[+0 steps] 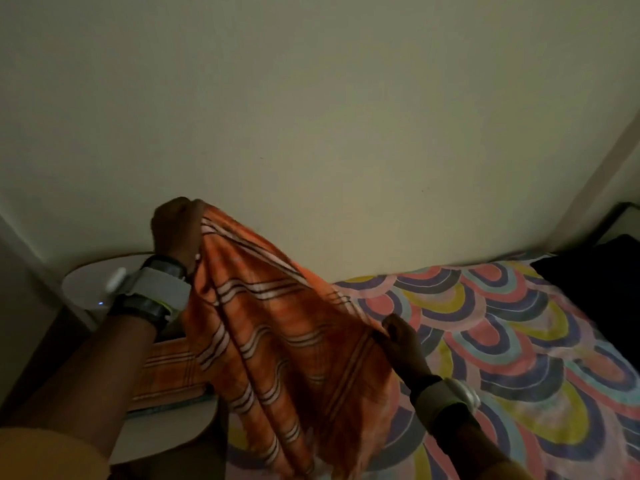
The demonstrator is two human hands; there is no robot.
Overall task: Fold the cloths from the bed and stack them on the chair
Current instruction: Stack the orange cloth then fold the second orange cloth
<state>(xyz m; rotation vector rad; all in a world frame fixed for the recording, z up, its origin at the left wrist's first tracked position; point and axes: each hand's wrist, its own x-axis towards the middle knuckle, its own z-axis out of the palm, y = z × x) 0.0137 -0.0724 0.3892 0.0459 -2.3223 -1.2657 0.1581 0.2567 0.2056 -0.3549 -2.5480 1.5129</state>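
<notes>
Over the bed (pixel 519 341), left hand (pixel 176 230) grips the orange cloth (pixel 277 341) up high, right hand (pixel 398 336) pinching its lower edge!

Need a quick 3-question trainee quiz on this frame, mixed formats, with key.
1. True or false: the orange striped cloth lies flat on the bed.
2. Which hand grips the cloth higher? A) left hand B) right hand C) both level
3. Fill in: folded cloths already sit on the white ____, left of the bed.

Key:
1. False; both hands hold it up, and it hangs in folds.
2. A
3. chair
</notes>
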